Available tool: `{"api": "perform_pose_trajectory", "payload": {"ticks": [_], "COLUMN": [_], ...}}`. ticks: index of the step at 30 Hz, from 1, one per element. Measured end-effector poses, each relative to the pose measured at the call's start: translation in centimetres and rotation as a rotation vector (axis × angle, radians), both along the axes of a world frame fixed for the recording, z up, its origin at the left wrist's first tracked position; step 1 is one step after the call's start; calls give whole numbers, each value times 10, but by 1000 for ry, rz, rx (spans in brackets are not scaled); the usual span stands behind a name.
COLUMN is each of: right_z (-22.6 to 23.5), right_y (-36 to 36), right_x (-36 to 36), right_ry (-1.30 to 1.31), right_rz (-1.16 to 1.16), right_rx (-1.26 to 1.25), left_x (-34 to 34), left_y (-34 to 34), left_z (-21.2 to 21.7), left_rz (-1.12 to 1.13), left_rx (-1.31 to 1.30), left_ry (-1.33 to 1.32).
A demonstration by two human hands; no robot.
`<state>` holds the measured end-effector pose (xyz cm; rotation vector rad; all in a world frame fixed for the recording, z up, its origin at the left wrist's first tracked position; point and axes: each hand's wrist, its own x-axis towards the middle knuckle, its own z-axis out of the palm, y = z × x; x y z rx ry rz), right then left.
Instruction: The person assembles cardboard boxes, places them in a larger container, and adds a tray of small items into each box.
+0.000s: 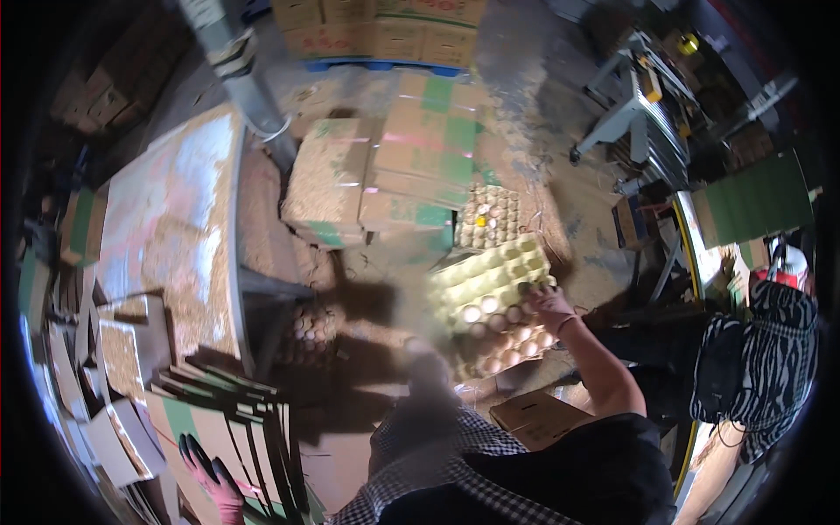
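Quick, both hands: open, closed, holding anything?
Left hand: gloved, fingers spread open, resting on the flat cartons; gripping nothing that shows.
Right hand: closed on the edge of a yellow egg tray above a stack of egg-filled trays.

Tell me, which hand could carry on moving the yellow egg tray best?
The right hand, probably: it already grips the yellow moulded egg tray at its edge. The left hand is far away, down by the flattened cardboard boxes.

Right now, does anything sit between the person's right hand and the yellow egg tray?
Nothing visible does. The right hand already touches the near edge of the yellow egg tray, which sits on a stack of trays holding eggs. The left hand rests apart on flattened cartons.
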<state>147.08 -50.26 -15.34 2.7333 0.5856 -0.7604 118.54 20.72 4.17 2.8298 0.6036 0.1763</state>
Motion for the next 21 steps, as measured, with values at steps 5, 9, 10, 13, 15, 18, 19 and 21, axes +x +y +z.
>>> {"api": "perform_pose_trajectory", "payload": {"ticks": [5, 9, 10, 13, 15, 18, 19, 21], "right_z": [47, 5, -1, -49, -12, 76, 94, 123], "right_y": [37, 16, 20, -13, 23, 122, 166, 270], "right_x": [5, 12, 16, -8, 21, 35, 41, 44], "right_ry": [-7, -148, -156, -16, 78, -100, -118, -9], "right_rz": [-92, -165, -172, -356, -270, -132, -117, 79], "right_rx": [128, 158, 200, 422, 326, 468, 566, 884], "left_x": [39, 13, 2, -13, -52, -10, 2, -2], "left_y": [-45, -19, -13, 18, 33, 1, -4, -17], "left_z": [60, 17, 12, -10, -33, 11, 27, 54], "left_rz": [-125, -150, -123, -338, -263, 55, 77, 102], "left_rx": [382, 208, 172, 234, 266, 138, 126, 180], "left_ry": [179, 23, -6, -15, -93, 110, 173, 158]}}
